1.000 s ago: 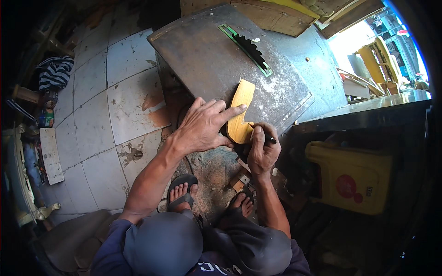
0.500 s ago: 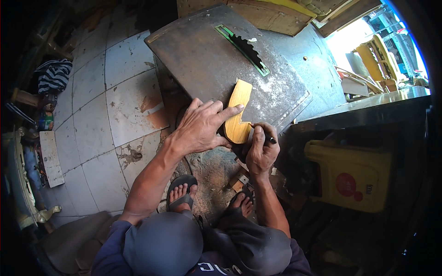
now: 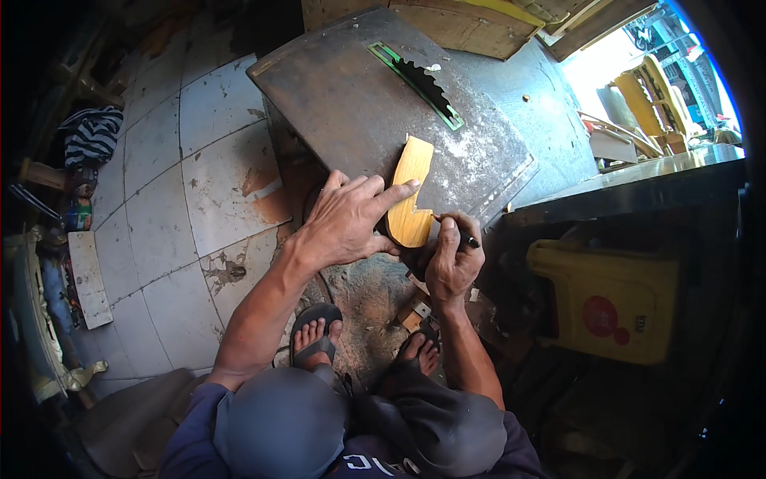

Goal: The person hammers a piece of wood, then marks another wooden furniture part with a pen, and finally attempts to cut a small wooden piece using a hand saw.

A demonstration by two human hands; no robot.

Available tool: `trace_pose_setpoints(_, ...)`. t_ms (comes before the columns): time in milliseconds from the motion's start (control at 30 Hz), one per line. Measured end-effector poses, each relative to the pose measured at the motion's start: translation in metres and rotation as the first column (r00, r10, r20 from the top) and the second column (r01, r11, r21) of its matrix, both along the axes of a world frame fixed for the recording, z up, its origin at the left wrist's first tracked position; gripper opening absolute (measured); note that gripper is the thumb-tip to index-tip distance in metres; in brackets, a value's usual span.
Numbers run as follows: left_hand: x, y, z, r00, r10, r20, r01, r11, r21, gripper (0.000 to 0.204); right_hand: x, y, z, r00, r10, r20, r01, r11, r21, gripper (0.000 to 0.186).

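A small yellow-brown wooden piece [image 3: 412,190] with a notch cut in one side lies on the near corner of a grey metal saw table [image 3: 351,104]. My left hand [image 3: 347,219] lies flat against the piece, its fingers spread and one fingertip pressing on the wood. My right hand [image 3: 452,259] grips a dark pen [image 3: 467,239], its tip at the notched edge of the piece. A toothed circular blade [image 3: 421,81] sticks up through a green-edged slot farther back on the table.
Pale worn floor tiles [image 3: 199,184] lie to the left. A yellow plastic container [image 3: 610,299] stands at the right under a dark bench edge [image 3: 638,188]. Wood scraps [image 3: 415,311] lie by my sandalled feet [image 3: 315,335]. Striped cloth [image 3: 92,136] sits far left.
Both hands stay on the wooden piece; the pen hand has shifted slightly along its notched edge.
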State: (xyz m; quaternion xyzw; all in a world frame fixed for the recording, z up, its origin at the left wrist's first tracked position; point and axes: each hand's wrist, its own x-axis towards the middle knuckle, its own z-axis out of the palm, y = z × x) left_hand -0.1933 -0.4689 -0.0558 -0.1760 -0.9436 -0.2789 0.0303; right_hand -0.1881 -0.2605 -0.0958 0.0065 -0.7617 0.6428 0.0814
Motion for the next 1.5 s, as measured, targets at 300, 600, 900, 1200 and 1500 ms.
trace_pose_setpoints(300, 0.0, -0.001, 0.003, 1.0, -0.002, -0.011, 0.001, 1.0, -0.029, 0.101, 0.001, -0.001, 0.0, 1.0, -0.013, -0.001, 0.013, 1.0, -0.015, 0.014)
trace_pose_setpoints(600, 0.002, 0.002, 0.007, 0.999, -0.027, -0.045, 0.025, 0.998, -0.055, 0.096, 0.004, 0.0, 0.006, 0.998, -0.028, 0.05, 0.028, 1.0, -0.007, 0.014)
trace_pose_setpoints(900, 0.0, 0.001, 0.009, 0.999, -0.034, 0.021, 0.035, 0.997, -0.072, 0.091, 0.002, -0.001, 0.005, 0.999, -0.042, -0.015, 0.042, 0.999, 0.013, 0.014)
trace_pose_setpoints(1200, 0.0, 0.0, 0.008, 0.999, -0.042, -0.002, 0.042, 0.996, -0.081, 0.091, 0.0, 0.002, -0.001, 1.0, -0.015, 0.01, 0.015, 0.998, -0.057, 0.014)
trace_pose_setpoints(1500, 0.0, 0.001, 0.004, 0.999, -0.019, -0.026, 0.018, 0.998, -0.061, 0.089, -0.006, 0.001, 0.001, 0.997, 0.031, -0.066, -0.029, 0.999, 0.03, 0.014)
